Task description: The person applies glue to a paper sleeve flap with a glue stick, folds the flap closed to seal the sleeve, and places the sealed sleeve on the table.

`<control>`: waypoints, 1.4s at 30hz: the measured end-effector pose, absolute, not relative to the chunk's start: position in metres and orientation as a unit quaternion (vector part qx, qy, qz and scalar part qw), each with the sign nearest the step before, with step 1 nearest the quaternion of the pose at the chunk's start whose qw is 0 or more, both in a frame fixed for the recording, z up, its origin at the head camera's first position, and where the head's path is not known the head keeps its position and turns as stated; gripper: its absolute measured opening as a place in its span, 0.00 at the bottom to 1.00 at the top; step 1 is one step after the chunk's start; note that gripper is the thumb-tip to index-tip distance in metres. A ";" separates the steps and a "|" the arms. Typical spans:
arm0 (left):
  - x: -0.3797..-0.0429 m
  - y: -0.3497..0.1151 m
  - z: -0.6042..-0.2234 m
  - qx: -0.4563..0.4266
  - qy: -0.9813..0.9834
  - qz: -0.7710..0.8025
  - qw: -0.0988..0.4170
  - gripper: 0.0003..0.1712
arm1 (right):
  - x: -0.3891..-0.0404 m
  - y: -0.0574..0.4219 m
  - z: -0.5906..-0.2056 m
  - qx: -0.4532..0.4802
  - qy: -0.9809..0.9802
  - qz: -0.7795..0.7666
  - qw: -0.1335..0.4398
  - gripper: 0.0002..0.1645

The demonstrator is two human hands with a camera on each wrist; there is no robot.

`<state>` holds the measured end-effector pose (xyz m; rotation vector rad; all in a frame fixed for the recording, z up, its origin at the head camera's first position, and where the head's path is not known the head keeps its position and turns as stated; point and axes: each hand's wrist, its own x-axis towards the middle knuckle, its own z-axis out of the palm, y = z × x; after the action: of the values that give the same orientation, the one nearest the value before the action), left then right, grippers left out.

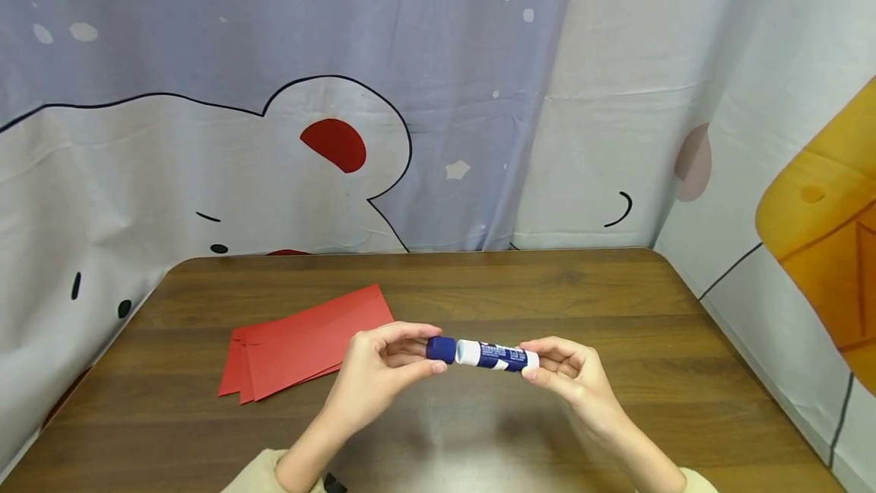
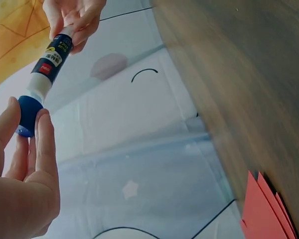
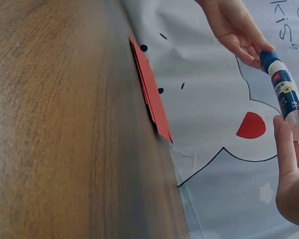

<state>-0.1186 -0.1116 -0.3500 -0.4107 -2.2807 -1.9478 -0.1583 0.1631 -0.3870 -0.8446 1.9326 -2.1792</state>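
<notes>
A glue stick [image 1: 503, 357] with a white and dark blue barrel is held above the table, tilted slightly down to the right. My right hand [image 1: 571, 379] pinches its white base end between thumb and fingers. At the other end, my left hand [image 1: 376, 367] pinches the blue cap [image 1: 441, 349]. In the head view a thin gap shows between the cap and the white collar of the barrel; in the left wrist view the cap [image 2: 29, 115] sits right at the collar's end. The barrel's label [image 3: 285, 92] faces the right wrist camera.
Several red envelopes [image 1: 308, 345] lie in an overlapping stack on the wooden table [image 1: 582, 303], left of the hands. A printed curtain [image 1: 472, 97] hangs behind the table and along its sides. A small black object [image 1: 334, 484] shows by the left sleeve [image 1: 263, 474].
</notes>
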 end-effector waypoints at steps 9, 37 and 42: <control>-0.122 -0.104 -0.352 -0.146 -0.738 -0.656 0.054 0.22 | -0.157 0.162 -0.387 -0.282 0.634 -0.719 0.052 0.23; -0.123 -0.095 -0.363 -0.168 -0.727 -0.664 0.049 0.19 | -0.156 0.162 -0.391 -0.331 0.625 -0.707 0.023 0.25; -0.124 -0.093 -0.365 -0.173 -0.731 -0.658 0.053 0.19 | -0.155 0.163 -0.391 -0.329 0.629 -0.704 0.023 0.25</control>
<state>-0.1239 -0.0932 -0.3645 -0.5246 -2.2229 -1.9987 -0.1553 0.1630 -0.3913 -1.0181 1.9476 -2.1796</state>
